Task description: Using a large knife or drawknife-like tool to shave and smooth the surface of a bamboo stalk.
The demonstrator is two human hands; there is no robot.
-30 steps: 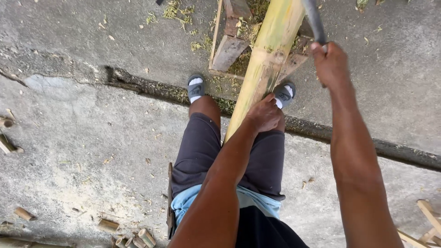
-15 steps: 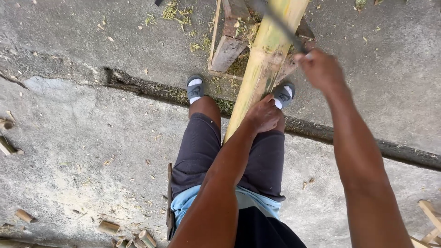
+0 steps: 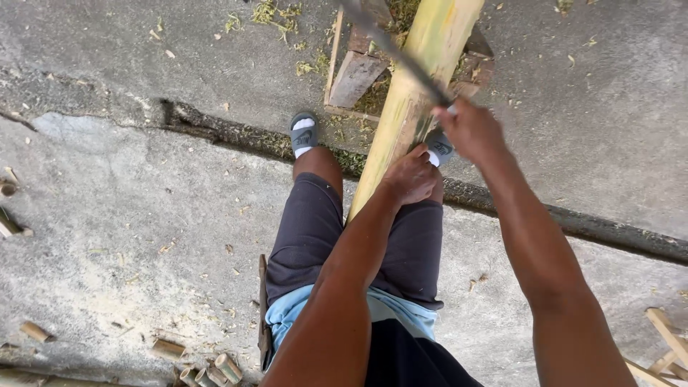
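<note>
Bamboo pole [image 3: 419, 86] slants across the upper middle — your left hand [image 3: 410, 175] wraps it. Your right hand [image 3: 469, 132] clenches a dark blade [image 3: 390, 50] — laid on the pole.

One head-worn view looks steeply down, close over the concrete ground [image 3: 129, 236].

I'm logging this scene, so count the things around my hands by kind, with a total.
Bamboo pole, held by left hand: 1
Long blade, held in right hand: 1
Grey slide sandals: 2
Total: 4
</note>
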